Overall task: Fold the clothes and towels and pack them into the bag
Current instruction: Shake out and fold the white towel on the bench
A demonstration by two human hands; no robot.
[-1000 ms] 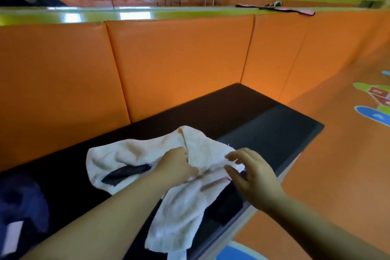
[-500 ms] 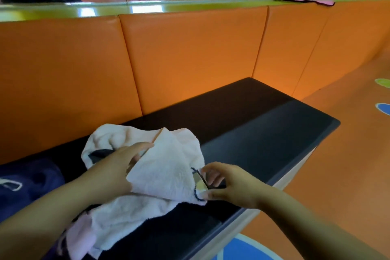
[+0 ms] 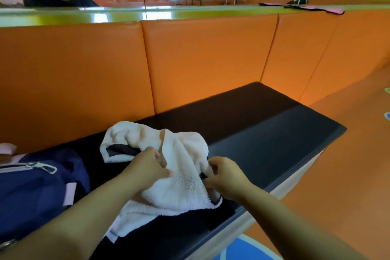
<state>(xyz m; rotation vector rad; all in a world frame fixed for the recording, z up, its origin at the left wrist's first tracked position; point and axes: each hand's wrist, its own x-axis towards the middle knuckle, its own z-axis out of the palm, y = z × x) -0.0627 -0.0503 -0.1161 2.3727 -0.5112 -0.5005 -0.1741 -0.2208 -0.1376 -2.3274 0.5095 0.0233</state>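
Towel (image 3: 168, 167), white with dark trim, lies crumpled on the black bench (image 3: 274, 133), long axis running from far-left to near-right. Right hand (image 3: 223, 177) pinches the near-right edge; left hand (image 3: 147, 167) presses flat on the middle, fingers closed on cloth. Bag (image 3: 31, 192) sits just left, nearer the left hand. Fold likely travels leftward.

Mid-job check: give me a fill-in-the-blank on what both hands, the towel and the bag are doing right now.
1. Both hands grip the ____ towel.
2. The towel lies on the ____ bench top, not the floor.
3. The navy bag sits to the ____ of the towel.
4. The right hand pinches the towel's ____-trimmed edge, while the left hand presses the cloth.

Missing words: white; black; left; dark
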